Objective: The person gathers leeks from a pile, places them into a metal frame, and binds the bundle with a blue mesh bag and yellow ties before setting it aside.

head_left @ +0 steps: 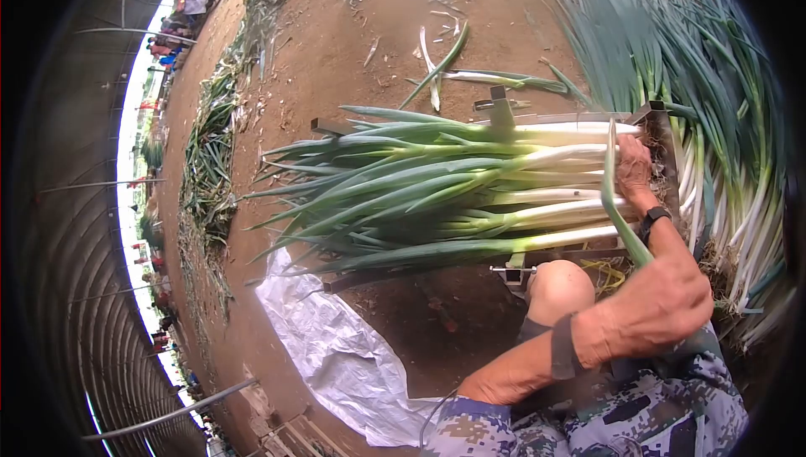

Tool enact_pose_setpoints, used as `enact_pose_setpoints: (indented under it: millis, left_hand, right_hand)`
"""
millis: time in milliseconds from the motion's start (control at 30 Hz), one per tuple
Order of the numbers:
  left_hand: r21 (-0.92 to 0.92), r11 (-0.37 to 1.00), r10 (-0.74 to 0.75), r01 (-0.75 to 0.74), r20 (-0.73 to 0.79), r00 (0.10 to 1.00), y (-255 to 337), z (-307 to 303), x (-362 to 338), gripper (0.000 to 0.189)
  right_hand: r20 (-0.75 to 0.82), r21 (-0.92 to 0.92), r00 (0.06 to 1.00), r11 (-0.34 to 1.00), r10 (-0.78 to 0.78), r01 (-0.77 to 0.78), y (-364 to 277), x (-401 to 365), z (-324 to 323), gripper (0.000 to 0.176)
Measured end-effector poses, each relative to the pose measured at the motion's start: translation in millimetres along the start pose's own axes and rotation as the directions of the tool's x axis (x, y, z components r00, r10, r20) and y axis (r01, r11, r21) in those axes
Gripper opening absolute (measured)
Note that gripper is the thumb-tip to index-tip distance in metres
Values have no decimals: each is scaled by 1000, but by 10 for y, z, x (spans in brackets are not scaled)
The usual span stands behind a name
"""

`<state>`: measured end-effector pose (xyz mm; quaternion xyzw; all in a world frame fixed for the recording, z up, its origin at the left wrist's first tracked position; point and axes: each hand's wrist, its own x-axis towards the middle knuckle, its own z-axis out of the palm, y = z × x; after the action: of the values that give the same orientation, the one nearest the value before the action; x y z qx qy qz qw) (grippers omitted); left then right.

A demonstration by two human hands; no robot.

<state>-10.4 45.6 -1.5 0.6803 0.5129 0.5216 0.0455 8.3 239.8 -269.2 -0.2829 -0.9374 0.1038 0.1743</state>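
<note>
Long green onions [437,172] lie side by side across a metal frame [663,155], leaves to the left and white root ends to the right. At those root ends is my right hand [634,167], its fingers curled against the white stalks. A dark watch [655,217] circles that wrist. Nearer the camera, my left hand [659,306] is closed round a long green leaf [615,197], which rises in front of the stalk ends. Its fingers are partly hidden and blurred. A dark band [565,346] is on the left forearm.
A large pile of green onions [697,79] lies at the right. Loose stalks [504,78] rest on the soil beyond the frame. A white plastic sheet [336,348] lies lower left, near my bare knee [560,291]. Leaf scraps [210,146] and a metal pole [180,411] are farther left.
</note>
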Motion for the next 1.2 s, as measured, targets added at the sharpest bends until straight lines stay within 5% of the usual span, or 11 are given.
enact_pose_setpoints:
  millis: [133, 233, 300, 367, 433, 500, 633, 767, 867, 1000, 1200]
  left_hand:
    - [606, 792, -19, 71, -92, 996, -608, -1513, 343, 44]
    - [967, 147, 274, 208, -242, 931, -1188, -2550, -11, 63]
    - [962, -36, 268, 270, -250, 930, -1304, -2622, -384, 79]
    - [954, 133, -144, 269, -250, 957, -1324, -2191, -747, 67]
    - [908, 278, -531, 314, -127, 838, -1337, -1767, -1080, 58]
    - [841, 303, -708, 449, -117, 696, -1574, -1579, -1482, 53]
    - [866, 334, -649, 371, -74, 757, -1882, -1484, -1734, 45]
    - [898, 268, -627, 348, -112, 771, -2101, -1468, -1715, 43]
    - [857, 290, -680, 425, -129, 722, -2091, -1400, -1673, 46]
    - [844, 256, -795, 471, -93, 600, -1987, -1364, -1618, 50]
    - [894, 190, -744, 406, -139, 654, -2107, -1174, -1814, 51]
  right_hand:
    - [-93, 30, 996, 999, -13, 16, -43, -4, 46, 18]
    - [-136, 48, 991, 999, -16, 23, -51, -6, -24, 17]
    - [-192, 52, 981, 998, -15, 26, -72, 10, -9, 15]
    - [-199, 60, 980, 998, -3, 15, -82, 35, -59, 14]
    - [-172, 54, 985, 999, 7, 2, -105, 69, -118, 13]
    - [-109, 25, 994, 999, 23, -20, -76, 123, -216, 12]
    - [46, 45, 996, 995, 83, -85, -24, 166, -118, 12]
    - [229, 47, 967, 991, 110, -123, -74, 186, -302, 36]
    - [106, 222, 994, 973, 36, -59, -296, 122, -438, 49]
    - [164, 45, 985, 997, 61, -69, -390, -7, -76, 68]
    - [34, -48, 999, 999, 20, -19, -317, 1, 256, 70]
